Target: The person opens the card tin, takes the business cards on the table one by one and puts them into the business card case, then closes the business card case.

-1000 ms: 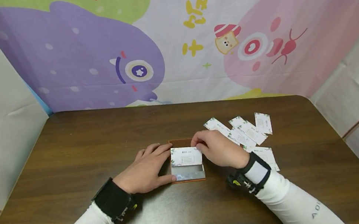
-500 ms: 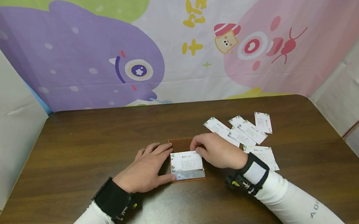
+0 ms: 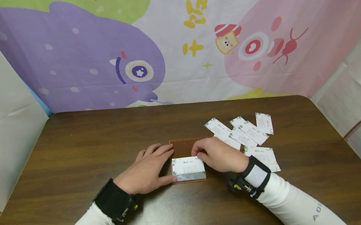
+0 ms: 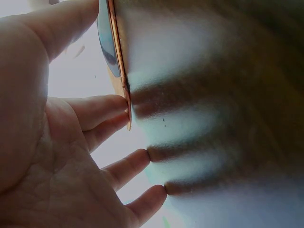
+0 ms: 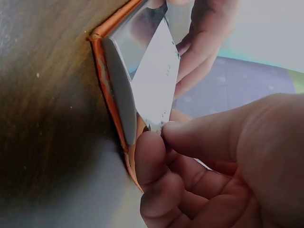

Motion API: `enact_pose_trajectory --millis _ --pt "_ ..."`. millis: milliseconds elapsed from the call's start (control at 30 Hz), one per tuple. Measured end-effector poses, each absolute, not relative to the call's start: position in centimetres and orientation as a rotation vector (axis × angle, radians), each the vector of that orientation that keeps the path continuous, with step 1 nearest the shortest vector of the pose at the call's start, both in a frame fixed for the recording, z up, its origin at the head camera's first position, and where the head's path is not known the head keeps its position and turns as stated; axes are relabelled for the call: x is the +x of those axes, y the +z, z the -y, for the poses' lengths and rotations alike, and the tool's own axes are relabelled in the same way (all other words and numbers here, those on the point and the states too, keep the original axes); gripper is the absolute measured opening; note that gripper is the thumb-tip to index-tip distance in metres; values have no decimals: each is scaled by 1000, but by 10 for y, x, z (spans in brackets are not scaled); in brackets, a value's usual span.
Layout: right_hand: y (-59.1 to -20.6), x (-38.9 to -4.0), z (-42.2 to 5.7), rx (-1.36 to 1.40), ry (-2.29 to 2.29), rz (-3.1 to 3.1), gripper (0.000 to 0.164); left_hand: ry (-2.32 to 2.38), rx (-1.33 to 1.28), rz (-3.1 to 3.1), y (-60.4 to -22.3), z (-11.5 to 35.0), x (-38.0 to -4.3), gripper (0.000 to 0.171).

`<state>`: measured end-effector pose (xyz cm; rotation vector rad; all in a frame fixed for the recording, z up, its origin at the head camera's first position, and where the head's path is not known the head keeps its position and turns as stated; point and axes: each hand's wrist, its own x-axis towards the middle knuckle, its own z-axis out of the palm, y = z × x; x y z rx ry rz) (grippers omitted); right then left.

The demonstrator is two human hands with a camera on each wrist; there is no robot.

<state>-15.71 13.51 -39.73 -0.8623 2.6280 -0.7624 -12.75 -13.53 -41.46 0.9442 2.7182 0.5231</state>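
Note:
A brown card case [image 3: 185,148] lies opened flat on the table, with a metal holder [image 3: 193,176] at its near end. A white business card [image 3: 187,165] with a leaf print sits partly inside that holder, its far edge raised in the right wrist view. My right hand [image 3: 220,155] pinches the card's far right corner between thumb and forefinger. On the case's left side, my left hand [image 3: 147,171] rests with fingers spread, thumb at the near corner and fingertips at the far part; the left wrist view shows those fingers nearly straight against the case edge and tabletop.
Several loose business cards [image 3: 250,134] overlap on the table to the right, beyond my right hand. Another card [image 3: 263,158] lies nearer, partly behind the right wrist. A cartoon-printed cloth [image 3: 184,85] hangs at the table's back edge.
The business card has slid toward me, deeper into the metal holder, with my right hand following it. More of the case's brown inner cover shows. My left hand has stayed in place.

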Motion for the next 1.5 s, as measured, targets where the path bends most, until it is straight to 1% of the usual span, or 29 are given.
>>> enact_pose_trajectory --millis 1500 --pt "-407 -145 -139 -968 -668 -2693 16 540 932 -2713 -414 136 -126 82"
